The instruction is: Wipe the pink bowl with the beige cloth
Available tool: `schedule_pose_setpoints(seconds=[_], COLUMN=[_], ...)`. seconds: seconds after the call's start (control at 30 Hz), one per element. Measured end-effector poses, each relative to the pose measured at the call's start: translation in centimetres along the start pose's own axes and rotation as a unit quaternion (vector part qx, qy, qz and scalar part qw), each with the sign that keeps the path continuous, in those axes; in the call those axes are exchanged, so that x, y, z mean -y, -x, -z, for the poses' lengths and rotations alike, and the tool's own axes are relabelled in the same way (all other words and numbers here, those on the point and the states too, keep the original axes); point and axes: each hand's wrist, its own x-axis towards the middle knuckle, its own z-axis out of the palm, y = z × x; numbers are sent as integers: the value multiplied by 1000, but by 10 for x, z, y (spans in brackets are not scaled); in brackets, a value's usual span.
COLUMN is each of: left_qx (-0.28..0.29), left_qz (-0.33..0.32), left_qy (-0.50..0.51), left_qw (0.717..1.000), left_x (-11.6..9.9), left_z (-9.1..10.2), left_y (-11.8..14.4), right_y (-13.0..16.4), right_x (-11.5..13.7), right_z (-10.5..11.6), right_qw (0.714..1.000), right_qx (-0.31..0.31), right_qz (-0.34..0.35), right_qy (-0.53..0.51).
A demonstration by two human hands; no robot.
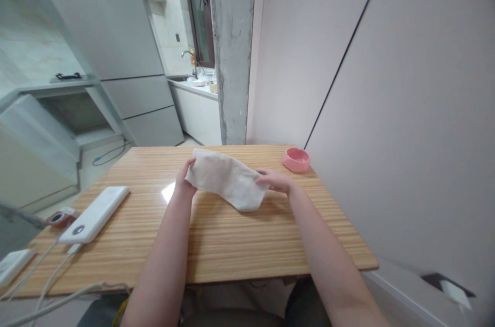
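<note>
A whitish cloth (228, 177) is stretched between my two hands just above the wooden table (247, 249). My left hand (186, 176) grips its left end, with the thumb near the edge and the other fingers mostly hidden behind the fabric. At the right end, my right hand (274, 181) pinches the cloth between thumb and fingers. The cloth slants, its left side farther from me and its lower right corner hanging close to the tabletop.
At the table's far right corner stands a pink ashtray-like dish (296, 160). A white power bank (95, 215) with cables lies on the left, near a roll of tape (61, 217) and a white power strip (14, 265). A wall (367, 110) borders the right side.
</note>
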Motion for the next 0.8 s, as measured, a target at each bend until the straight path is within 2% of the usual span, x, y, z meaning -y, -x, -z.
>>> schedule_pose_setpoints(seconds=[0.07, 0.13, 0.17, 0.23, 0.33, 0.4, 0.5, 0.6, 0.7, 0.8], left_qx=[-64, -127, -140, -123, -72, -60, -53, -43, -42, -70], left_qz=[-33, -59, -66, -68, -69, -74, -75, -69, -90, -103], left_qy=[-65, -194, -276, -443, -609, -656, -681, -696, -690, -683], left_qw=[995, 971, 949, 886, 787, 749, 726, 713, 717, 720], left_x=[1, 5, 8, 15, 23, 25, 25, 23, 21, 20], left_z=[9, 15, 18, 22, 26, 27, 27, 27, 25, 25], left_y=[-8, -15, -17, -19, -18, -17, -15, -14, -12, -11], right_y=[-8, -18, -24, -32, -36, -35, -33, -32, -30, -26], right_x=[-3, -10, -15, -26, -39, -43, -43, -41, -38, -35], right_z=[10, 16, 17, 18, 16, 12, 7, 5, 6, 4], right_qw=[984, 947, 931, 922, 930, 918, 891, 886, 889, 871], right_qx=[-143, -279, -327, -372, -358, -339, -323, -309, -291, -303], right_qz=[16, 18, 12, -9, -22, -16, -23, -47, -77, -65], right_qy=[-107, -161, -164, -112, 75, 203, 318, 342, 346, 382])
